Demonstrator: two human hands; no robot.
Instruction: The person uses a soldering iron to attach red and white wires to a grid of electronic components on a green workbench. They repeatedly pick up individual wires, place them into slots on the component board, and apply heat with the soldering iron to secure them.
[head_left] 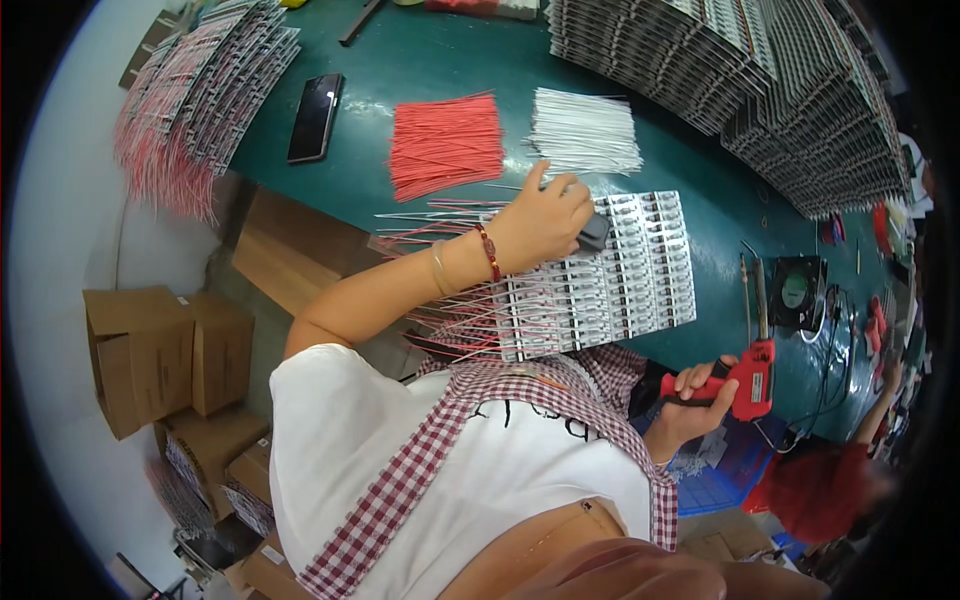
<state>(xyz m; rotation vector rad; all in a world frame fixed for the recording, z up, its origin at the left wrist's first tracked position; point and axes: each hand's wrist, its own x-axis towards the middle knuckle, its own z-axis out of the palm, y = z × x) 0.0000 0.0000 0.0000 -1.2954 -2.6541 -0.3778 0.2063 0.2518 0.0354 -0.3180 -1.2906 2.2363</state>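
My left hand (548, 222) is closed over a small black block (593, 233) on a panel of circuit boards (650, 265). Its upper fingers come close to a bundle of white wires (585, 132). Rows of small parts cover the panel, and loose red and white wires (450, 315) trail from its left side. In my right hand (697, 402), at the table's near edge, is a red soldering gun (755, 382), its tip pointing up and away from me. The underside of the left hand is hidden.
Red wires (445, 145) and a phone (315, 118) lie on the green table (440, 50). Tall stacks of board panels (660, 60) stand far right; wired panels (215, 85) are piled far left. A black fan (798, 292) sits right. Cardboard boxes (150, 350) stand left; another person (815, 490) is right.
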